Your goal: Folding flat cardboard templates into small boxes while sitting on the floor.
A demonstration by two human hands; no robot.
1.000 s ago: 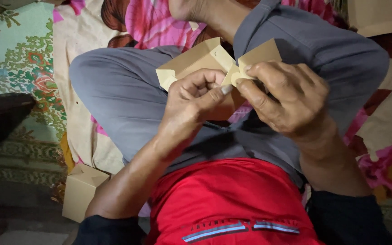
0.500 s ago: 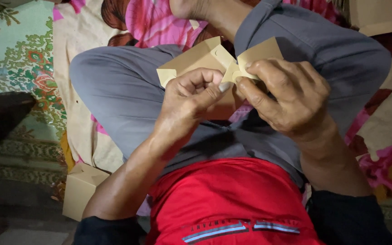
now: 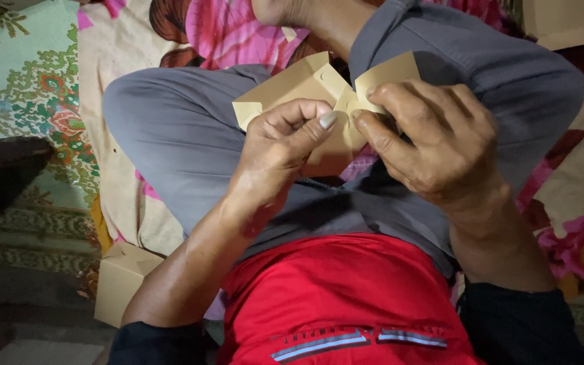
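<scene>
Head view looks down on a seated person with crossed legs in grey trousers (image 3: 190, 149) and a red shirt (image 3: 339, 297). Both hands meet over the lap on a flat tan card (image 3: 292, 84) with folded flaps. Left hand (image 3: 282, 145) has its fingers curled shut on the card's lower left part, thumb (image 3: 315, 128) pressed on its face. Right hand (image 3: 434, 138) pinches the right flap (image 3: 390, 71) between thumb and forefinger, the other fingers bent close behind it. Card sits above the knees, tilted, touching both hands, its left corner free over the left thigh. Under the legs lies a floral sheet (image 3: 204, 30) in pink and cream. A small tan box (image 3: 122, 280) stands on the floor beside the left elbow, well apart from the hands
</scene>
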